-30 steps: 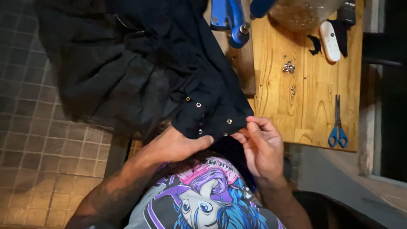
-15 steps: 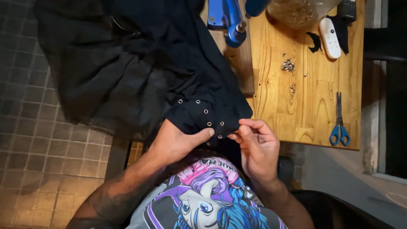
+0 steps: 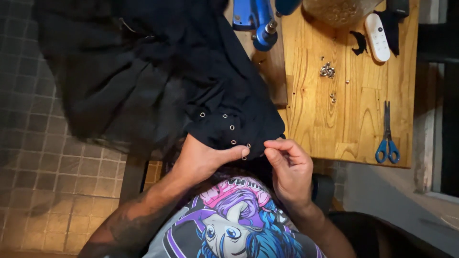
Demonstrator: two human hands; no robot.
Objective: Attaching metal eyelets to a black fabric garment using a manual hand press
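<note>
While both hands work at the near edge of the wooden table [image 3: 354, 119], the black garment [image 3: 158, 81] lies heaped over that table's left part and hangs off its left side above the tiled floor [image 3: 52, 191]. A corner of the garment, studded with small metal eyelets [image 3: 232, 127], reaches toward the person at the table's near edge. The left hand [image 3: 203, 160] grips this corner, its fingers curled closed around the cloth with the thumb pointing toward the other hand. The right hand [image 3: 289, 167] sits just beside it, at the same near edge, with thumb and forefinger pinched together at the hem, right next to an eyelet; whether something small is held in that pinch I cannot tell. The remaining fingers of the right hand are bent inward.

Toward the far edge of the table, a blue press tool [image 3: 258, 21] stands partly on the garment's edge. Near the table's middle, a little cluster of loose metal eyelets [image 3: 327, 70] lies on bare wood. A white remote control [image 3: 377, 37] rests at the far right of the table, and blue-handled scissors [image 3: 387, 136] lie closed along the table's right edge, handles toward the person.
</note>
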